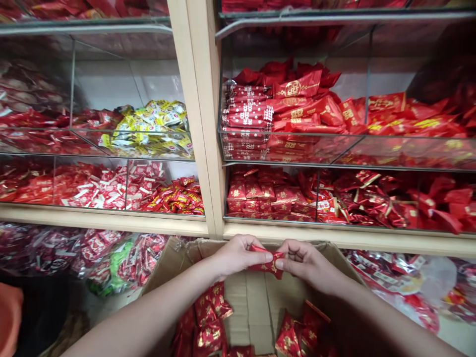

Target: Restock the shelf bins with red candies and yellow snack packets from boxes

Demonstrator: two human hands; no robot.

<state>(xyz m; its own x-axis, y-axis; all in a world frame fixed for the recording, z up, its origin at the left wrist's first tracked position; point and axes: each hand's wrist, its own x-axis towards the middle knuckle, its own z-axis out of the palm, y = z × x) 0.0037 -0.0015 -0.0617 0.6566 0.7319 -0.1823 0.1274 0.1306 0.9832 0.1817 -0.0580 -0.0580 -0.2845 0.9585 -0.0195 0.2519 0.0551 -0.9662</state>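
My left hand (241,255) pinches one end of a small red packet (266,267) with gold print, and my right hand (303,263) pinches its other end. Both hands are over an open cardboard box (256,297), near its far rim. Inside the box, more red and gold packets (210,334) lie at the left, and others (292,337) at the right. Straight ahead, similar red packets (260,193) are stacked in the lower right shelf compartment.
Wooden shelves with a central post (204,114) and clear dividers hold red and yellow packets (152,129). Bagged sweets (137,260) lie under the shelf at left, more bags (409,277) at right. An orange object (9,317) is at the far left edge.
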